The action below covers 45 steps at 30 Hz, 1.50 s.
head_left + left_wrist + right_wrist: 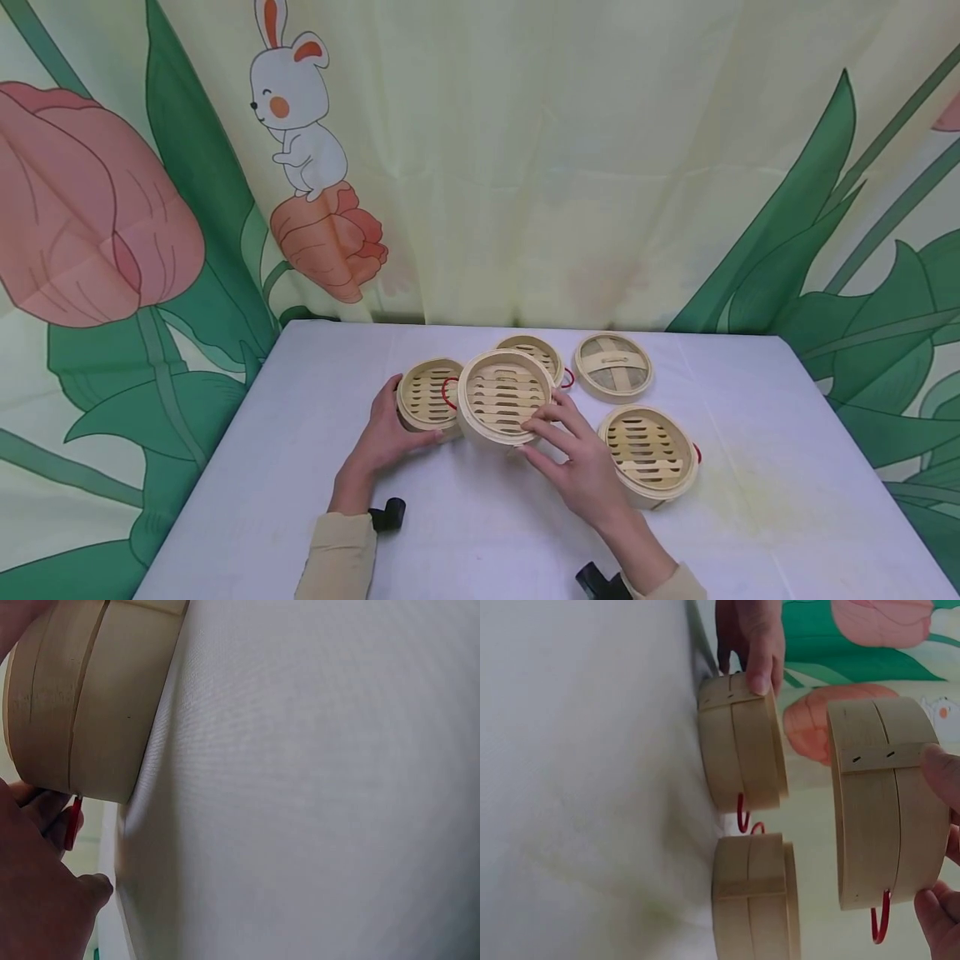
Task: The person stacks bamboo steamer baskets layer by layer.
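Observation:
My right hand [577, 467] holds a small round bamboo steamer basket [504, 396] above the table, its slatted base facing me and a red loop on its side. Thumb and fingers pinch its wall, as the right wrist view also shows. To its left, a second steamer basket [426, 398] sits on the table, partly covered by the raised one. My left hand [390, 437] grips that basket, thumb across the front and fingers around the far left side. In the left wrist view, a red loop [73, 823] shows beside the fingers of this hand.
Behind the raised basket stands another steamer basket [551, 360], partly hidden. A woven bamboo lid [615, 367] lies at the back, right of it. One more slatted basket [651, 454] stands beyond my right hand. A white cloth [750, 433] covers the table; a printed curtain [525, 167] hangs behind.

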### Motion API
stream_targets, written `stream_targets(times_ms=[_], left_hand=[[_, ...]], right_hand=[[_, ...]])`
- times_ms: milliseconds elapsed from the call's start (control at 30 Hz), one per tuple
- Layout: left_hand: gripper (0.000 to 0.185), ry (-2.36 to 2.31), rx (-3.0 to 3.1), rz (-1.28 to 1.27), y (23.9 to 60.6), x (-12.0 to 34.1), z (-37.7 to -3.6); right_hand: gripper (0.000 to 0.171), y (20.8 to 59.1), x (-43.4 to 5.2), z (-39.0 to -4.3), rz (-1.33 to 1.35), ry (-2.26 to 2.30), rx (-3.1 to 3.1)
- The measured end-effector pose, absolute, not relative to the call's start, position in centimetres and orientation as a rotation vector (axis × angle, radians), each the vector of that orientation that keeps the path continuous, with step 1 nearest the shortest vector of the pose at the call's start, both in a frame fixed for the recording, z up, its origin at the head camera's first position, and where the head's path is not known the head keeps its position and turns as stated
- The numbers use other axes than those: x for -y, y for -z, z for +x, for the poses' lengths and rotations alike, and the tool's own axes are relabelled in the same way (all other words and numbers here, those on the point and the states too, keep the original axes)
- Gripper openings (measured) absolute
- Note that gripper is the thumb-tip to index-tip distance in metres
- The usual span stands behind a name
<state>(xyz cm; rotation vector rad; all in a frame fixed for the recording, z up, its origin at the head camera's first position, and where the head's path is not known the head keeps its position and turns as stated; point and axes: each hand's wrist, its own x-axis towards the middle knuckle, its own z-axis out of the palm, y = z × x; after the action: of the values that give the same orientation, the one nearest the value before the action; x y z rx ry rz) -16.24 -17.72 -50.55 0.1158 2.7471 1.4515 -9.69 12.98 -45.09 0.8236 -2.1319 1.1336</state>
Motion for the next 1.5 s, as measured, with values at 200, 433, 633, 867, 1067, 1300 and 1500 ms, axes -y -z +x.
stream_targets(times_ms=[200, 433, 633, 867, 1067, 1300, 1500], left_hand=[[0.124, -1.452, -2.753, 0.123, 50.6, 17.9, -16.2], [0.123, -1.469, -2.729, 0.115, 50.8, 17.8, -15.8], [0.124, -1.472, -2.746, 0.124, 50.9, 17.9, -15.8], [0.120, -1.475, -2.774, 0.162, 50.6, 17.8, -15.9], [0.118, -1.493, -2.769, 0.170, 50.3, 17.6, -16.1], [0.116, -1.509, -2.751, 0.176, 50.3, 17.8, -16.2], [0.115, -1.503, -2.769, 0.193, 50.5, 18.0, -16.3]], right_hand=[[0.030, 44.9, -12.1, -10.3, 0.797, -1.150, 2.151], [0.033, 44.7, -11.4, -10.7, 0.762, -1.123, 2.202], [0.036, 44.6, -10.9, -11.2, 0.747, -1.075, 2.175], [0.035, 44.7, -10.0, -12.3, 0.781, -1.086, 2.109], [0.033, 44.7, -9.1, -13.2, 0.789, -1.081, 2.099], [0.031, 44.7, -7.9, -14.1, 0.782, -1.065, 2.085], [0.027, 44.7, -6.6, -14.7, 0.777, -1.072, 2.116]])
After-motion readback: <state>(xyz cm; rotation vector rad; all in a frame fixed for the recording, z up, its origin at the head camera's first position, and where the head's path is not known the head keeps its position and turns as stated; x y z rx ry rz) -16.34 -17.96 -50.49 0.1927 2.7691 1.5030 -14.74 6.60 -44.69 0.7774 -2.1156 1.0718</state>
